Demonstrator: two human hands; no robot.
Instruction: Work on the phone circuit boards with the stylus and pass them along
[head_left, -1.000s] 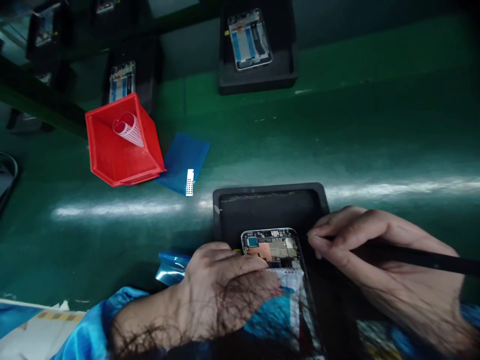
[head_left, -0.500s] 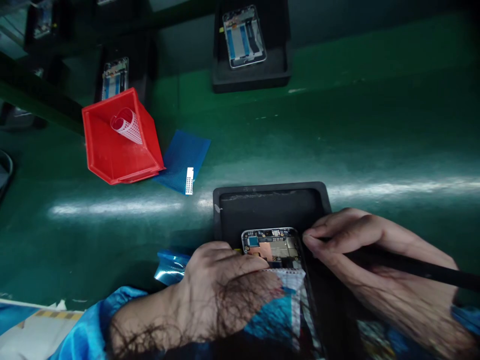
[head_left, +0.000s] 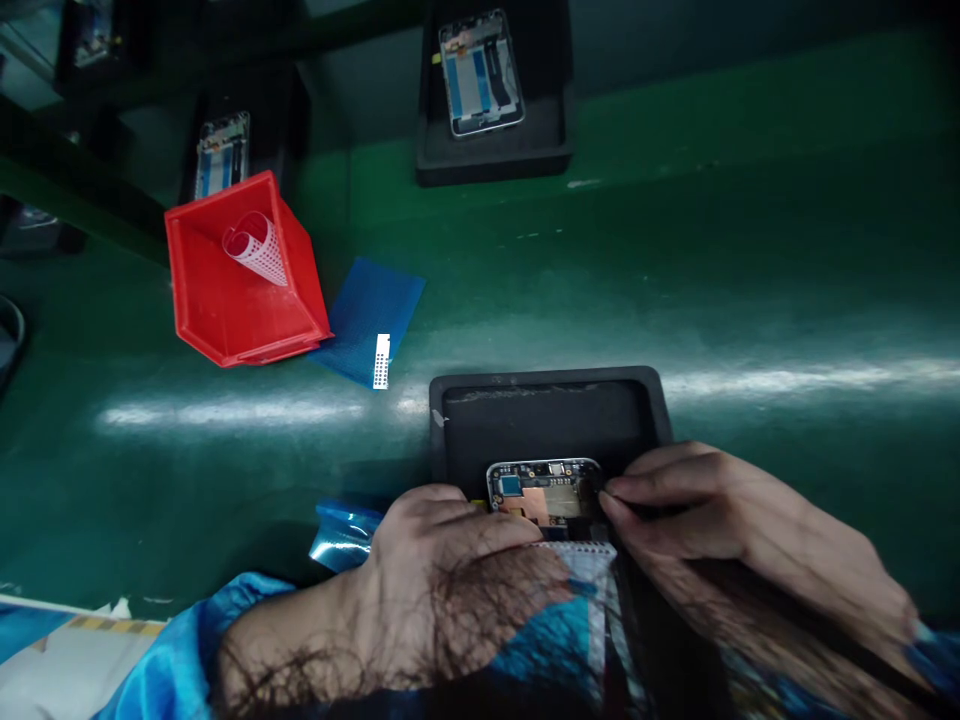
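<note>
An opened phone (head_left: 545,487) with its circuit board showing lies in a black foam tray (head_left: 547,415) at the near edge of the green bench. My left hand (head_left: 442,570) rests on the phone's left side and presses it down, fingers reaching the board. My right hand (head_left: 720,530) pinches a thin black stick-like tool, its fingertips at the phone's top right corner. The tool's tip is hidden under my fingers, and the image is smeared over the phone's lower part.
A red plastic bin (head_left: 236,275) with a curled dotted sheet stands at the left, next to a blue film (head_left: 371,315) carrying a small white strip (head_left: 381,361). Another foam tray with a phone frame (head_left: 480,70) sits at the back, and more trays at the far left.
My right hand has slid left and lowered toward the phone's top right corner, so the black tool's shaft is mostly out of sight. The left hand stayed put.
</note>
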